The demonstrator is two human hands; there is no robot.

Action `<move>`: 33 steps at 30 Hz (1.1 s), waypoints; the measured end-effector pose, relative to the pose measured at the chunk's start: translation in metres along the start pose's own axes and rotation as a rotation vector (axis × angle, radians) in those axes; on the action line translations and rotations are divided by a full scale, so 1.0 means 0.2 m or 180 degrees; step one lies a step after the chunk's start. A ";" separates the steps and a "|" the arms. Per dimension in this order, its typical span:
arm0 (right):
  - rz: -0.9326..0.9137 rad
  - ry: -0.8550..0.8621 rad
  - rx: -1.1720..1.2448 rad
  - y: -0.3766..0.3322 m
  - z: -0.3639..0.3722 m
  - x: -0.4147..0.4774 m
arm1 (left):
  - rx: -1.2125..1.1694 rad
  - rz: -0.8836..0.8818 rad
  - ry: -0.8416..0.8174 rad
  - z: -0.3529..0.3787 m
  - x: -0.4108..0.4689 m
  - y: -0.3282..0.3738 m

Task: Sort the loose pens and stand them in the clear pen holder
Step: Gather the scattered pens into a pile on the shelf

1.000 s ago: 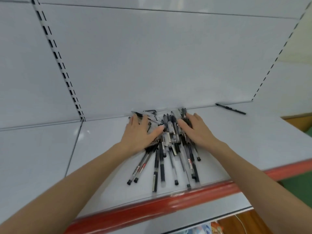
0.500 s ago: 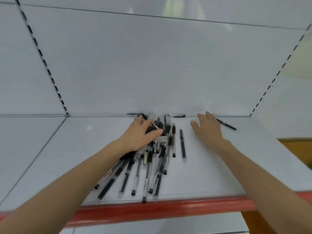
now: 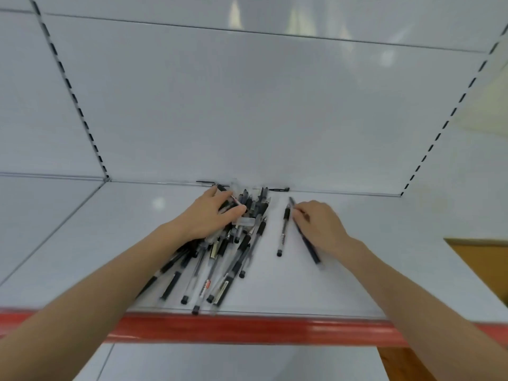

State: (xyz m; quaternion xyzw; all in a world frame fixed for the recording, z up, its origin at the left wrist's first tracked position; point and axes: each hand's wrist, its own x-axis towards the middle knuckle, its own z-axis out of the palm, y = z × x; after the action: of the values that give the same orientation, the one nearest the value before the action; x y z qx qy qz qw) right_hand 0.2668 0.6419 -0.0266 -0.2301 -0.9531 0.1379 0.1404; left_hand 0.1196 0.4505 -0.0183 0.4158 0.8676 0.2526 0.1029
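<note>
A heap of loose black and clear pens (image 3: 220,259) lies on the white shelf (image 3: 357,284), fanning toward the front edge. My left hand (image 3: 206,218) rests on the far end of the heap, fingers spread over the pens. My right hand (image 3: 320,226) is to the right of the heap, fingers curled, pinching a dark pen (image 3: 312,250) that slants toward me. One single pen (image 3: 283,232) lies alone between the heap and my right hand. No clear pen holder is in view.
Two stray pens lie against the back wall, one (image 3: 279,189) behind the heap and one (image 3: 204,183) to its left. The shelf has a red front lip (image 3: 247,328), a white back panel and slotted uprights (image 3: 77,105) at both sides.
My right hand was flat and open near the back wall; it has taken hold of the stray dark pen from the right and drawn it nearer the heap. My left hand stays on the heap.
</note>
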 end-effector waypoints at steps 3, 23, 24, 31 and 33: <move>0.0035 -0.0271 0.0645 -0.01 -0.01 -0.08 | 0.0401 -0.0100 -0.0099 -0.08 -0.06 -0.08; -0.0229 -0.0987 0.1034 -0.27 0.02 -0.20 | 0.0034 0.0171 -0.0392 -0.10 -0.33 -0.16; -0.0263 -0.1127 0.0882 -0.26 0.01 -0.23 | 0.0200 0.0133 -0.0581 -0.12 -0.38 -0.20; -0.0306 -0.1298 0.0248 -0.31 0.09 -0.29 | 0.1051 0.0112 -0.0497 -0.02 -0.42 -0.19; -0.0171 -0.1145 0.0298 -0.34 0.11 -0.23 | 0.0918 -0.0105 -0.0289 0.02 -0.37 -0.13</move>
State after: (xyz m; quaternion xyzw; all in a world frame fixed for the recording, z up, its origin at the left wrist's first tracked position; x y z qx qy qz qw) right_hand 0.2724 0.5576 -0.0348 -0.1694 -0.9612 0.2172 -0.0181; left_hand 0.1512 0.3811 -0.0384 0.4230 0.8960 0.1045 0.0854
